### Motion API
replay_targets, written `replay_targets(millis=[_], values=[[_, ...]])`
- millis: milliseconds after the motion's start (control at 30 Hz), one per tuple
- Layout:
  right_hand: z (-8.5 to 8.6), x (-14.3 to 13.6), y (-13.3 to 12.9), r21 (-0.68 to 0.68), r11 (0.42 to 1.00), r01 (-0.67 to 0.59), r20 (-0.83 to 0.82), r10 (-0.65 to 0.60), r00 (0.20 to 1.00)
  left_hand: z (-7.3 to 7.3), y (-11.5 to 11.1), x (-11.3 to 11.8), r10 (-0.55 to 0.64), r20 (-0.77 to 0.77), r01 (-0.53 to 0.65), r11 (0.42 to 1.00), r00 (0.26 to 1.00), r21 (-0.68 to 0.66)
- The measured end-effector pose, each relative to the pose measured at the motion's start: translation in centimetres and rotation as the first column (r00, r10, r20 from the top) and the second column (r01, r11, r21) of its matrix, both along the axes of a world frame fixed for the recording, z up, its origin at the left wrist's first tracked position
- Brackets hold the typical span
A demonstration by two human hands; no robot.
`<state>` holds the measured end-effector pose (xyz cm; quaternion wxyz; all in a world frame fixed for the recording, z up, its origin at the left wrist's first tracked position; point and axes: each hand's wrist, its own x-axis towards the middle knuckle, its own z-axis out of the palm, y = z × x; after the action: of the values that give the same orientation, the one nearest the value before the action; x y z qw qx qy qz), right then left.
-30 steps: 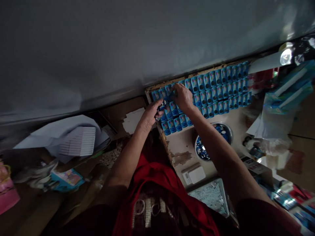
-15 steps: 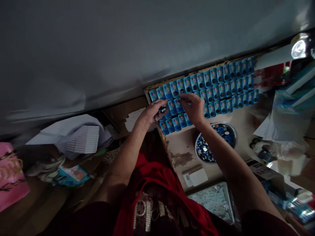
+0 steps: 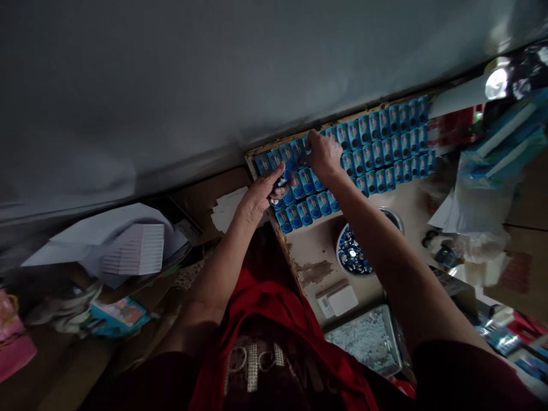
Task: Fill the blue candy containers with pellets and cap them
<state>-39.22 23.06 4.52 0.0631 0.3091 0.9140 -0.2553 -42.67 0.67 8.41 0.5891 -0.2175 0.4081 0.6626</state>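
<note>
Small blue printed packs (image 3: pixel 377 153) lie in three rows along the worktop, many with a dark round spot near one end. At the left end of the rows, my left hand (image 3: pixel 264 191) is curled around small shiny blue-and-silver discs (image 3: pixel 282 178), its thumb on top. My right hand (image 3: pixel 323 153) is above the upper rows with its fingers bent together and pointing down. What its fingertips hold, if anything, is hidden. Below my right forearm stands a round metal bowl (image 3: pixel 338 251) with many blue-and-silver discs (image 3: pixel 354 251).
A wooden edge (image 3: pixel 291 265) borders the worktop (image 3: pixel 306 245). Near me are a white flat device (image 3: pixel 342 299) and a metal tray (image 3: pixel 396 342) of pale bits. Papers and a white stack (image 3: pixel 135 248) lie left; plastic bags (image 3: pixel 483 194) hang right.
My right hand has moved up, away from me, to the upper rows of packs. My left hand stays near the left end, its discs now showing more. The view has shifted slightly.
</note>
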Motion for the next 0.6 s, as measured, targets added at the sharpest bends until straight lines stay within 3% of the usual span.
replay_targets(millis=[100, 200, 267, 333, 467, 533, 600], values=[[2.2, 2.0, -2.1, -0.004, 0.996, -0.091, -0.144, 0.090, 0.985, -0.1, -0.2, 0.0, -0.030, -0.064, 0.031, 0.999, 0.997, 0.021], [4.1, 4.9, -5.1, -0.164, 0.964, -0.211, -0.275, 0.160, 0.948, -0.3, -0.1, 0.3, -0.057, -0.150, 0.061, 0.998, 0.987, 0.019], [4.5, 6.6, -6.6, -0.288, 0.939, -0.188, -0.312, 0.094, 0.946, -0.2, 0.5, 0.9, -0.072, -0.147, 0.073, 0.997, 0.987, 0.005], [4.3, 7.6, -7.0, -0.345, 0.935, -0.078, -0.315, -0.037, 0.949, 0.0, 1.5, 1.5, -0.080, -0.099, 0.079, 0.997, 0.992, -0.007], [3.2, 6.9, -4.2, -0.264, 0.958, 0.117, -0.281, -0.192, 0.940, 0.5, 3.6, 2.1, -0.007, -0.077, 0.003, 0.999, 0.997, -0.045], [2.5, 5.6, -2.1, -0.157, 0.975, 0.157, -0.224, -0.190, 0.956, 0.6, 4.0, 1.8, 0.022, -0.097, -0.028, 0.998, 0.995, -0.059], [1.8, 4.2, -0.3, -0.054, 0.992, 0.117, -0.151, -0.124, 0.981, 0.6, 4.0, 1.2, 0.035, -0.099, -0.041, 0.998, 0.994, -0.052]])
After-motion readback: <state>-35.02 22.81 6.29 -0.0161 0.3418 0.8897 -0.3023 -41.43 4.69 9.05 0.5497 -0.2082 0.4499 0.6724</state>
